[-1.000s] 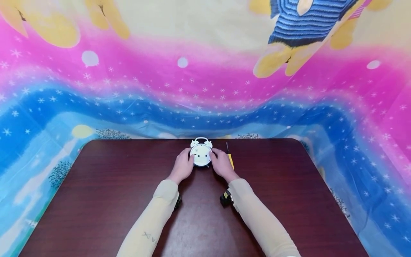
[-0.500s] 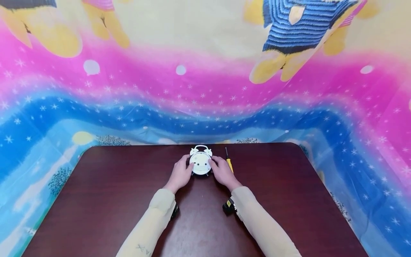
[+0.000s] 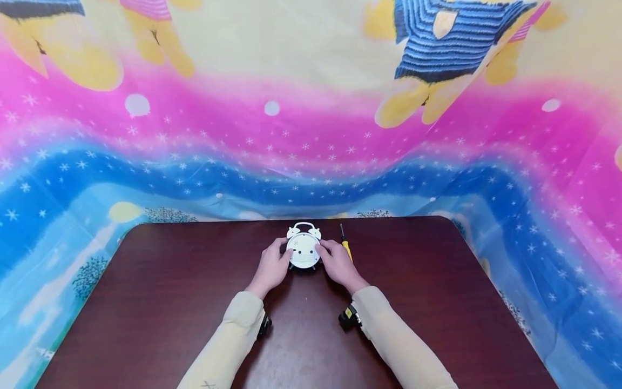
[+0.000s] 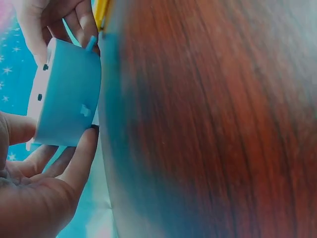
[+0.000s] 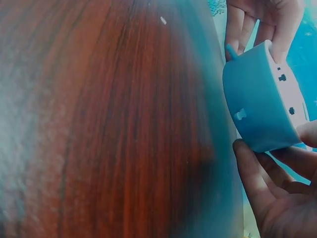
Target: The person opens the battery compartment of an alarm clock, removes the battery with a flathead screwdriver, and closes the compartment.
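A white twin-bell alarm clock [image 3: 304, 258] with a top handle stands between both hands near the table's far edge, its back toward me. My left hand [image 3: 270, 269] holds its left side, thumb on the back plate. On the opposite side my right hand [image 3: 338, 266] grips it the same way. The clock's rounded underside [image 4: 72, 94], with a stubby foot, shows bluish in the left wrist view, where fingers of both hands curl round the casing. The right wrist view shows the clock [image 5: 257, 99] from its other side. Its dial is hidden.
A screwdriver [image 3: 346, 247] with a yellow handle and dark shaft lies just beyond the right hand. The dark red wooden table [image 3: 170, 292] has rounded far corners. A printed pink and blue cloth [image 3: 311, 140] hangs behind and beside it.
The head view has shifted, so the table sits lower in it. Against the table's far edge, the clock and both hands have come slightly nearer me. Both hands keep their hold.
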A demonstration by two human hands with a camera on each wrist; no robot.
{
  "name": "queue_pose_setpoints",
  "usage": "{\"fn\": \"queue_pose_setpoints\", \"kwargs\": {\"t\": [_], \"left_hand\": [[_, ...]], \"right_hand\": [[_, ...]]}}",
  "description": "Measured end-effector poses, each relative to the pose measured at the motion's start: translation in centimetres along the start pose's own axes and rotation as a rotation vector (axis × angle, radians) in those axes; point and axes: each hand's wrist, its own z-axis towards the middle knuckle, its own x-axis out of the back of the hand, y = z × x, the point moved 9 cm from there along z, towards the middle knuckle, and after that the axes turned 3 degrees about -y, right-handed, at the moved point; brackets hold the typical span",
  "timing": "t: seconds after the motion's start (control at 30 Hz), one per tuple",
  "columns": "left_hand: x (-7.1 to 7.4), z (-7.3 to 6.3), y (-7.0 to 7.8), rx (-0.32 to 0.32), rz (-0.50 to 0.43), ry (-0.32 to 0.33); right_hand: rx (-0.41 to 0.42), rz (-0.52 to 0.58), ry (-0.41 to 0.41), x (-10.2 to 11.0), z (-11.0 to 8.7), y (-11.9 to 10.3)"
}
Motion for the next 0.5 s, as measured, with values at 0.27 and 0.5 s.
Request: {"fn": "queue_pose_setpoints", "kwargs": {"t": [0.27, 0.5], "left_hand": [[0.5, -0.5, 0.4, 0.027, -0.051, 0.015], [0.4, -1.0, 0.6, 0.017, -0.085, 0.010]], "right_hand": [[-0.032, 0.074, 0.012, 0.2, -0.5, -0.1], [-0.058, 0.086, 0.007, 0.3, -1.1, 0.0]]}}
